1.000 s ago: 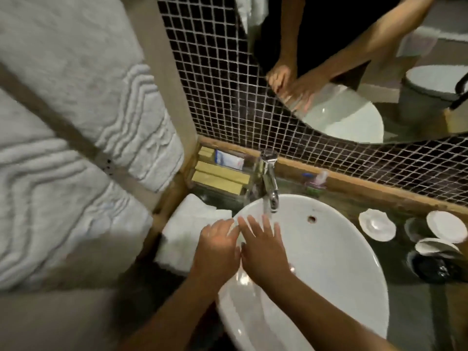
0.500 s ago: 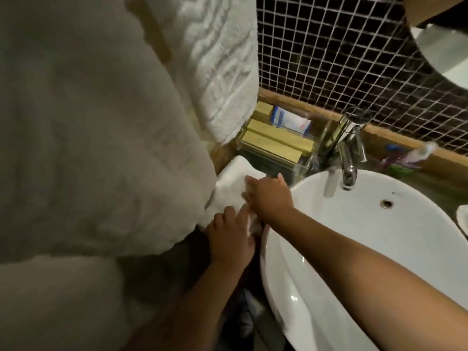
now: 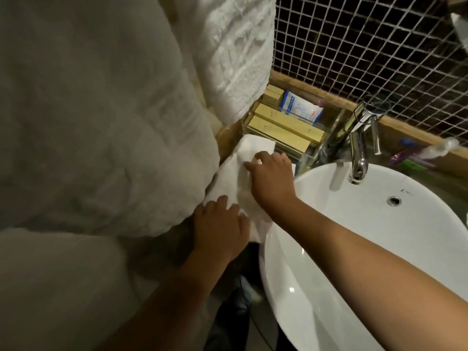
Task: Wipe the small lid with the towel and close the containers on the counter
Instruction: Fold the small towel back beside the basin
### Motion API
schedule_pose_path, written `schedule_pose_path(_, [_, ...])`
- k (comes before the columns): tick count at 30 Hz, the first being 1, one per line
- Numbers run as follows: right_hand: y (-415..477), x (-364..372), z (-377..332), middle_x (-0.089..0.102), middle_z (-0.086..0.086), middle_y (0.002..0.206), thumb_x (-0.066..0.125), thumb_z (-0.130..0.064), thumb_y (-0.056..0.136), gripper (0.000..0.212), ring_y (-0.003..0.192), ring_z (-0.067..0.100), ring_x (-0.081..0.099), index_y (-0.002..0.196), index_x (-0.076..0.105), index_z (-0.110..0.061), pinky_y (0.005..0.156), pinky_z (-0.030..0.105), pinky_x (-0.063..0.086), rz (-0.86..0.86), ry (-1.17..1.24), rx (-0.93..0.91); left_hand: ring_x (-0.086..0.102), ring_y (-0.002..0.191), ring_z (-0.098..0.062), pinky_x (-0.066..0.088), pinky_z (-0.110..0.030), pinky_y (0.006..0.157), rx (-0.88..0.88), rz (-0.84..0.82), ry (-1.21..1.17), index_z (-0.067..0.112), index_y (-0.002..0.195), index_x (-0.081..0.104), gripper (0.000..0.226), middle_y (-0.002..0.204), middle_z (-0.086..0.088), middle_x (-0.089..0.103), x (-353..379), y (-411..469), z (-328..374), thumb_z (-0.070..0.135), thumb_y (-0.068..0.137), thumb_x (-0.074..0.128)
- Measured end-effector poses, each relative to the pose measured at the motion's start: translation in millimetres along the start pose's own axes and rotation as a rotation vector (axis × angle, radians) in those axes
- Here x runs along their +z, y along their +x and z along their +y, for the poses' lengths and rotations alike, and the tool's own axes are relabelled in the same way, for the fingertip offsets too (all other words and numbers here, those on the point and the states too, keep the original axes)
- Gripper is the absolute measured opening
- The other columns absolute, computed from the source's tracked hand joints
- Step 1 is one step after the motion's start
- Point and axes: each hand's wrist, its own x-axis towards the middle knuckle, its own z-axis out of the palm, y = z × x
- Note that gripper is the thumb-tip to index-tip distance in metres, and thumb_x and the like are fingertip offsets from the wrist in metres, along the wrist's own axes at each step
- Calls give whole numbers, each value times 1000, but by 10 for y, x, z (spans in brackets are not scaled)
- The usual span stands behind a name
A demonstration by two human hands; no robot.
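Both hands on the folded white terry towel (image 3: 243, 173) at 9 o'clock of the white oval basin (image 3: 379, 224). Right hand (image 3: 271, 178) pinching its top fold, left hand (image 3: 220, 224) pressing flat, not gripping. Lid and containers out of frame. Risk: one-handed pull drags the towel into the wet basin or snags the clear acrylic organiser (image 3: 316, 145) at 12 o'clock.

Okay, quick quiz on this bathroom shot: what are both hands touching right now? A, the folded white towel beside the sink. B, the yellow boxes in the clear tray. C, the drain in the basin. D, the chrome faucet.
A: the right hand and the left hand both rest on the folded white towel left of the sink, away from the faucet and the yellow boxes.
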Motion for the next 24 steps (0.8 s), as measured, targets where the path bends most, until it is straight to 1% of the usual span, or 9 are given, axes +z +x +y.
schedule_pose_path(2, [-79, 115, 77, 56, 7, 140, 59, -27, 98, 40, 127, 32, 50, 138, 59, -29, 116, 56, 28, -50, 9, -6, 43, 135, -30, 34, -52, 110, -16, -77, 10, 29, 135, 51, 53, 150, -6, 46, 154, -84, 43, 57, 97, 27])
schedule_pose_path(4, [-127, 187, 127, 54, 9, 145, 56, -32, 98, 40, 131, 35, 48, 137, 59, -27, 118, 57, 25, -45, 33, -61, 32, 144, -31, 29, -57, 114, 15, -51, -29, 30, 149, 35, 60, 158, -5, 34, 277, -128, 69, 60, 97, 33])
schedule_pose_path(7, [-129, 267, 160, 50, 9, 151, 45, -47, 100, 44, 134, 39, 45, 139, 57, -28, 116, 56, 28, -101, 9, -94, 23, 148, -32, 29, -59, 114, 45, -36, -55, 30, 152, 27, 62, 162, -5, 26, 442, -158, 92, 58, 98, 34])
schedule_pose_path(10, [-99, 376, 167, 35, 7, 162, 34, -55, 102, 55, 142, 43, 35, 152, 39, -31, 118, 54, 28, -223, -19, -72, 0, 152, -32, 24, -65, 113, 43, -94, -47, 32, 156, 8, 70, 167, -2, 5, 581, -142, 62, 56, 97, 37])
schedule_pose_path(12, [-54, 453, 169, 29, 9, 164, 34, -54, 103, 57, 145, 46, 30, 155, 32, -31, 118, 54, 26, -232, -17, -81, -6, 151, -34, 19, -70, 113, 39, -107, -9, 34, 155, 2, 82, 167, -2, -1, 641, -101, 20, 56, 92, 49])
schedule_pose_path(17, [165, 500, 152, 14, 10, 169, 36, -50, 105, 60, 150, 49, 12, 159, 18, -31, 121, 56, 14, -298, 72, -126, -11, 150, -39, -12, -68, 109, -11, -98, 101, 34, 154, -9, 109, 166, -6, -10, 711, 35, -34, 62, 80, 65])
schedule_pose_path(19, [186, 496, 172, 5, 7, 170, 34, -50, 105, 61, 152, 46, 2, 160, 11, -34, 121, 59, 8, -312, 83, -155, -12, 149, -39, -7, -71, 113, -22, -96, 94, 32, 155, -8, 102, 166, -8, -9, 712, 37, 7, 64, 83, 58])
schedule_pose_path(21, [162, 466, 196, -1, 4, 170, 32, -53, 105, 61, 153, 42, -3, 159, 8, -38, 120, 65, 3, -325, 60, -144, -6, 151, -37, 8, -71, 114, -20, -38, 25, 32, 156, 4, 75, 166, -7, 2, 700, 13, 64, 59, 94, 36])
schedule_pose_path(24, [172, 348, 221, 9, 5, 170, 38, -53, 103, 60, 153, 42, 4, 157, 19, -37, 119, 67, 1, -277, -17, -71, 3, 152, -31, 10, -69, 114, -8, 59, -82, 34, 153, 23, 59, 165, -3, 14, 692, 37, 91, 58, 99, 24])
